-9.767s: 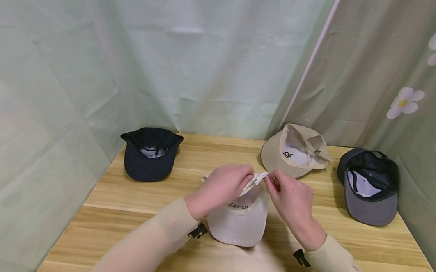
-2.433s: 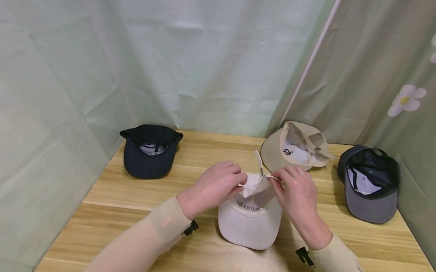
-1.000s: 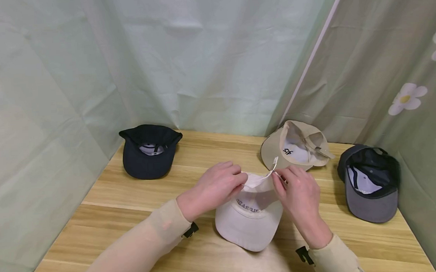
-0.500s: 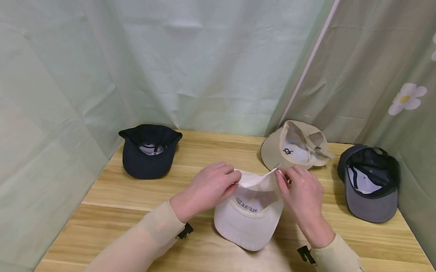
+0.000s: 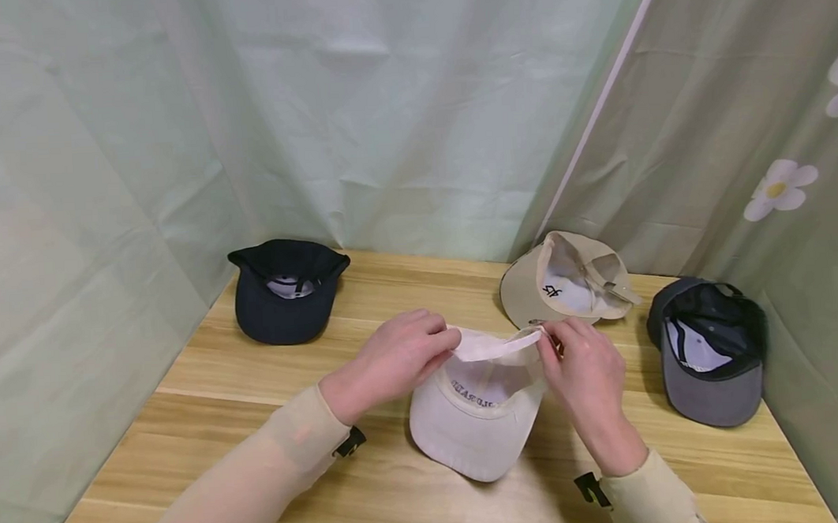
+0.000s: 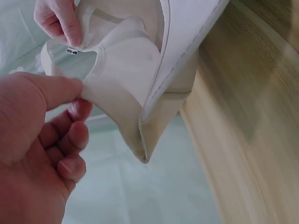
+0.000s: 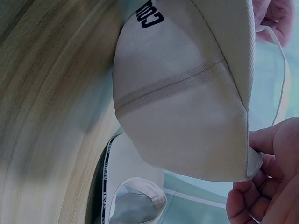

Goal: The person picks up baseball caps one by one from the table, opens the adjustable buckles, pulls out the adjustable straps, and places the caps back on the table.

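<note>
An off-white baseball cap (image 5: 476, 428) stands crown down on the table, brim toward me and dark lettering visible in it. My left hand (image 5: 396, 360) pinches the back rim at the left, thumb against the fabric in the left wrist view. My right hand (image 5: 586, 381) pinches the back edge at the right. Between both hands stretches the white strap (image 5: 498, 344), bowed in the wrist views. A small metal buckle (image 6: 72, 51) shows beside the right fingers in the left wrist view. The strap's tip is hard to make out.
A black cap (image 5: 282, 312) lies at the back left. Behind my right hand sits a beige cap (image 5: 527, 291), and a dark grey cap (image 5: 713, 388) lies farther right. Pale curtains (image 5: 412, 135) enclose the wooden table (image 5: 258, 444) at the back and sides.
The strap end that stuck up beside the right hand has come down. Both hands have drifted apart, so the strap between them looks longer. The other caps stay put.
</note>
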A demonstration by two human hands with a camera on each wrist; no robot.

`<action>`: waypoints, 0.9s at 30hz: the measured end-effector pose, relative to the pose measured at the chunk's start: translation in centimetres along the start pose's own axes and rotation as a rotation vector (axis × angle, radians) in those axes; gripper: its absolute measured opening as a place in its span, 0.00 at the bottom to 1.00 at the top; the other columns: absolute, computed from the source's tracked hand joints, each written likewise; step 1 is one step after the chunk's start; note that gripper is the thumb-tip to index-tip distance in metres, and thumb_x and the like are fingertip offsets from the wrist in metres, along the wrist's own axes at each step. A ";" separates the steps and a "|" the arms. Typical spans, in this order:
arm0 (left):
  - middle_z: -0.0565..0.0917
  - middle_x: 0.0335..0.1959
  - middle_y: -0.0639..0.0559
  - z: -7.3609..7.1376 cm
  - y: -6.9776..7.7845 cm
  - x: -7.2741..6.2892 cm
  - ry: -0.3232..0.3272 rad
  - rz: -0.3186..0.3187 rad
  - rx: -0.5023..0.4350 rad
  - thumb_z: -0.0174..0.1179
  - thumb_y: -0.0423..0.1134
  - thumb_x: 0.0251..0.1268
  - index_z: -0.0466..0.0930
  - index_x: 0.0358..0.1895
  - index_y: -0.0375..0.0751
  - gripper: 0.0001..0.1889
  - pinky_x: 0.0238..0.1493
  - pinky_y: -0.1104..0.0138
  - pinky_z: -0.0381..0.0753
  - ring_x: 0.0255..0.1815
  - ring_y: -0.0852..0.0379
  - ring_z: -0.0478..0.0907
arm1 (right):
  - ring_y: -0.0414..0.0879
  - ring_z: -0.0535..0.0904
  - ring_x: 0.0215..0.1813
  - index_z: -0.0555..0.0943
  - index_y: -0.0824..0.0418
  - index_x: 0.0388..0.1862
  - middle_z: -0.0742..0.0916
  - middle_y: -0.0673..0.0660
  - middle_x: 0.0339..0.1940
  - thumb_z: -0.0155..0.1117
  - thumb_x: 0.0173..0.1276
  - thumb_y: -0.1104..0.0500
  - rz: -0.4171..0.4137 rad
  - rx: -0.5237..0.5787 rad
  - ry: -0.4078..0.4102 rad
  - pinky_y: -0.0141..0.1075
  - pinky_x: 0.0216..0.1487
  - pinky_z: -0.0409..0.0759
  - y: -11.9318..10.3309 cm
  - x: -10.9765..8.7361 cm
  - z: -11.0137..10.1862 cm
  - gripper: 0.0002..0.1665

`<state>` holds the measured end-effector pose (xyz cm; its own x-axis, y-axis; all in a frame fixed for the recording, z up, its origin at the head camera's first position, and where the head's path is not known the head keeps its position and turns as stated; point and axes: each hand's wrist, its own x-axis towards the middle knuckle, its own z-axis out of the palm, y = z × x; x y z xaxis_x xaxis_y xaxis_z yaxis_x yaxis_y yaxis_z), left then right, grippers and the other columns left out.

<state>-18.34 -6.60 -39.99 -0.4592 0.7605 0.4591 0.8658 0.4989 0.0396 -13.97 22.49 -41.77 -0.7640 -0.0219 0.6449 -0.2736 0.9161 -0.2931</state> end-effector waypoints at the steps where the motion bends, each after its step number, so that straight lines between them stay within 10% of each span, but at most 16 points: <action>1: 0.78 0.34 0.54 0.0 0.0 0.0 -0.006 0.014 -0.001 0.72 0.35 0.76 0.81 0.42 0.47 0.07 0.39 0.62 0.77 0.36 0.52 0.76 | 0.56 0.83 0.33 0.92 0.61 0.41 0.89 0.54 0.34 0.79 0.72 0.59 -0.001 0.001 -0.005 0.51 0.32 0.77 0.0 0.0 0.0 0.06; 16: 0.80 0.36 0.57 -0.1 0.0 -0.1 -0.125 0.107 -0.031 0.76 0.31 0.69 0.85 0.38 0.51 0.10 0.44 0.65 0.77 0.38 0.54 0.76 | 0.51 0.83 0.40 0.93 0.59 0.41 0.88 0.50 0.37 0.90 0.56 0.66 -0.315 0.142 -0.107 0.49 0.42 0.78 1.2 -0.9 -0.8 0.16; 27: 0.80 0.34 0.56 -0.1 0.2 -0.3 -0.125 -0.012 -0.007 0.76 0.34 0.71 0.85 0.38 0.48 0.08 0.40 0.63 0.80 0.37 0.54 0.77 | 0.50 0.86 0.47 0.93 0.55 0.42 0.90 0.49 0.42 0.88 0.58 0.52 -0.446 0.203 -0.247 0.51 0.56 0.79 2.5 -2.2 -1.8 0.16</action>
<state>-18.04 -6.73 -40.05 -0.4900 0.8006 0.3448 0.8614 0.5055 0.0505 -11.95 25.57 -42.61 -0.6557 -0.5061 0.5603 -0.6910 0.7013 -0.1752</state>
